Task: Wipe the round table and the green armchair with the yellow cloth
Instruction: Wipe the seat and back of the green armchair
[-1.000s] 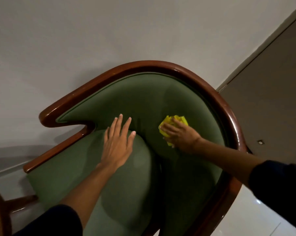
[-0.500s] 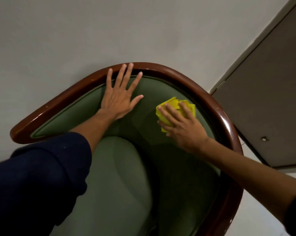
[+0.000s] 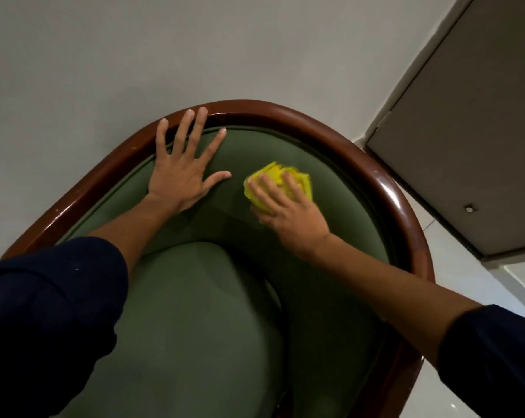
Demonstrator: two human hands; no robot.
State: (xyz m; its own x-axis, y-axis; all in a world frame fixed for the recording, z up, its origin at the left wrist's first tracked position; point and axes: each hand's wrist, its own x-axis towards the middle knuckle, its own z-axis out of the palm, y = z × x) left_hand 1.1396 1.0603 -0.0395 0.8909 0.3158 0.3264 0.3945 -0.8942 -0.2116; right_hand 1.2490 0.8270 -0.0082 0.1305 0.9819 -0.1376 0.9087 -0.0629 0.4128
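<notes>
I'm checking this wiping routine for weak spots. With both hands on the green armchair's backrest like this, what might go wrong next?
1. The bunched yellow cloth shows only partly under the right hand; wadded like this, it may wipe a narrow strip and miss patches of the green upholstered backrest.
2. The left hand lies flat with fingertips on the glossy brown wooden rim; it may leave smudges there.

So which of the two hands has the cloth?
The right hand presses the yellow cloth against the chair's green backrest. The left hand lies flat and empty, fingertips reaching the wooden rim.
</notes>
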